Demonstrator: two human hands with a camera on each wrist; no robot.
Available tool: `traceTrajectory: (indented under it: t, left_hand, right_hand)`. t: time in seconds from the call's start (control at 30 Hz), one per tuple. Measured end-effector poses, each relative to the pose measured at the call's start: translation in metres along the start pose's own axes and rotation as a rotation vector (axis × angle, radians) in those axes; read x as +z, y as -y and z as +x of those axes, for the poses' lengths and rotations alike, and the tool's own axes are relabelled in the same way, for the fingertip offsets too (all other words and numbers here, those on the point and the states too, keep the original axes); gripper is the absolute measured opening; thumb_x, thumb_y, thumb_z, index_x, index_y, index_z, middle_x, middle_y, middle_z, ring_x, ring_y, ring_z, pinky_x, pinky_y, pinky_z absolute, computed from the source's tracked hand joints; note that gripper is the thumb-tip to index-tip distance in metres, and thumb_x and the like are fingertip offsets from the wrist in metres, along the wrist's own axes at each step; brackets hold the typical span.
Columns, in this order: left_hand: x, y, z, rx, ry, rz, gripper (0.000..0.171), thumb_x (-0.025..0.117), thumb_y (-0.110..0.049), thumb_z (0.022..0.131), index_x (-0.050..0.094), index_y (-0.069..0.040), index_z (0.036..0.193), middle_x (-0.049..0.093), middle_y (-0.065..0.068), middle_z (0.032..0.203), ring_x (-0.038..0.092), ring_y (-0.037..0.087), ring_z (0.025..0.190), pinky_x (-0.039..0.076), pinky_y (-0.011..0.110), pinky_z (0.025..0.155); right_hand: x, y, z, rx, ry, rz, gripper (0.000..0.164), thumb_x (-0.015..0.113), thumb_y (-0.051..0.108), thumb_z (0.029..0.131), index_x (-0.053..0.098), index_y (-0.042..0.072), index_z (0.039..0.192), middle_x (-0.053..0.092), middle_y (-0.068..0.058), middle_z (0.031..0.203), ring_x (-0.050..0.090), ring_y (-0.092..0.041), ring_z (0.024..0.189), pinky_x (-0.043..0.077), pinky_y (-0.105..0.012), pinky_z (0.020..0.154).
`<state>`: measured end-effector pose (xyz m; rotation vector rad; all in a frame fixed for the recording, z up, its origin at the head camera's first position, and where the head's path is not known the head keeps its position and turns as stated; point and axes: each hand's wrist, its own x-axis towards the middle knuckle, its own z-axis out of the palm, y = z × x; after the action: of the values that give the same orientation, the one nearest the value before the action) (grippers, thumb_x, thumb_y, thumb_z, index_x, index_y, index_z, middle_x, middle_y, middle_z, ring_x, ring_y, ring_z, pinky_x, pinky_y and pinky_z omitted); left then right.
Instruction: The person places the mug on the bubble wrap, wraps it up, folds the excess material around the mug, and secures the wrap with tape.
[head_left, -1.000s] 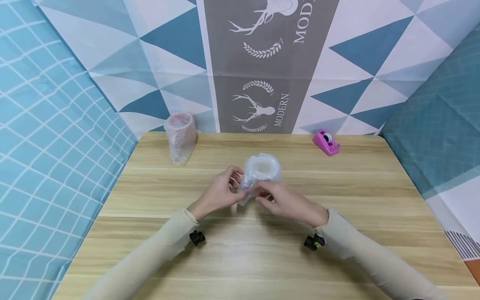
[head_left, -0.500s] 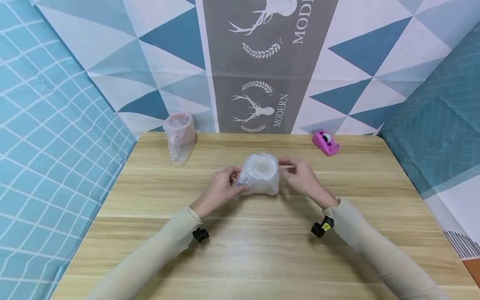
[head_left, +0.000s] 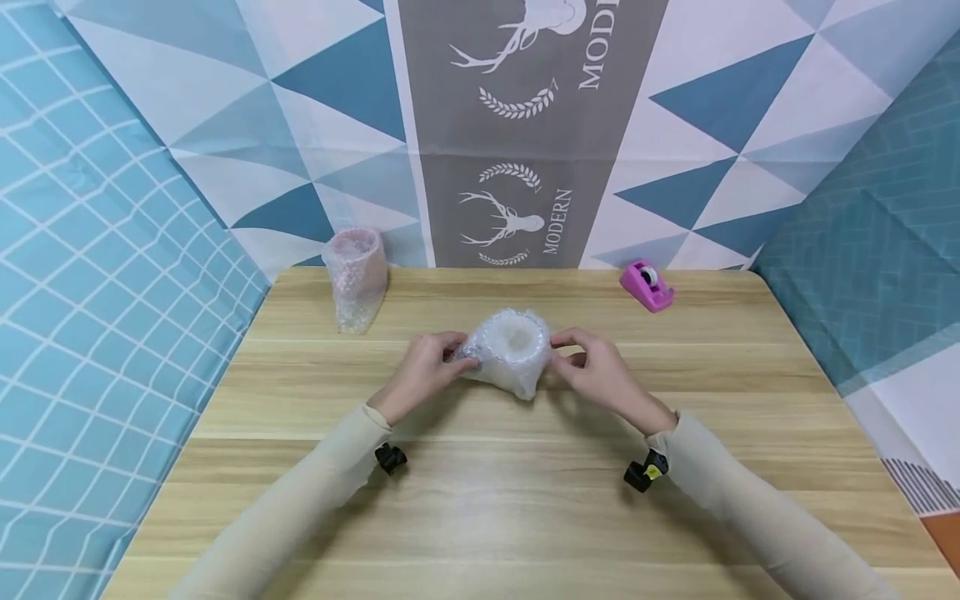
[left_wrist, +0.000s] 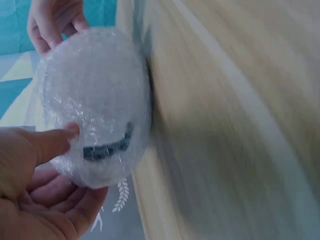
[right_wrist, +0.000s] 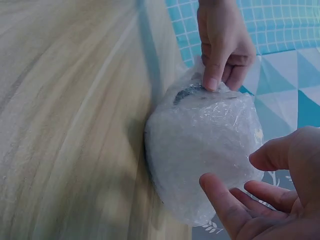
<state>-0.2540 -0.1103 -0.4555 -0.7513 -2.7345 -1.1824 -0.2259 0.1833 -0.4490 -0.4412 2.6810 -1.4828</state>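
Note:
A bubble-wrapped white cup-like object (head_left: pixel 513 354) stands near the middle of the table, its round hollow facing up. My left hand (head_left: pixel 418 372) pinches the gathered wrap on its left side between thumb and fingers. In the left wrist view, a dark curved strip (left_wrist: pixel 107 150) shows on the wrap (left_wrist: pixel 95 85) beside the thumb. My right hand (head_left: pixel 600 379) is at the opposite side, fingertips against or very near the wrap; the right wrist view shows its fingers (right_wrist: pixel 225 202) spread and only loosely bent.
A pinkish bubble-wrapped cup-like object (head_left: pixel 356 271) stands at the table's back left. A pink tape dispenser (head_left: pixel 647 286) lies at the back right. Patterned cloth walls (head_left: pixel 495 125) enclose the wooden table (head_left: pixel 480 517) at the back and sides.
My right hand has moved from the front of the wrapped object to its right side. The object has turned, and my left hand has shifted slightly left with the gathered wrap.

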Motion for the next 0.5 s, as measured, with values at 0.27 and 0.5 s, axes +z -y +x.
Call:
traceTrajectory:
  t: [0.27,0.5]
  left_hand:
    - [-0.0032,0.0037,0.0064,0.061,0.097,0.053,0.020,0.078,-0.016,0.092,0.077,-0.004,0.108,0.074,0.002,0.080,0.053,0.005,0.055,0.047,0.021,0.048]
    - [-0.0051,0.0074,0.0073,0.097,0.086,0.085,0.018,0.077,-0.018,0.092,0.077,-0.006,0.106,0.071,-0.001,0.075,0.054,0.004,0.054,0.047,0.021,0.048]
  right_hand:
    - [-0.0044,0.0013,-0.0057,0.003,0.032,-0.024,0.035,0.066,0.017,0.100,0.063,0.002,0.132,0.063,-0.021,0.138,0.075,-0.033,0.103,0.063,-0.038,0.086]
    - [-0.0091,-0.0013,-0.0087,-0.025,0.034,-0.011,0.035,0.066,0.012,0.100,0.063,0.000,0.133,0.062,-0.023,0.139,0.073,-0.038,0.108,0.062,-0.041,0.091]
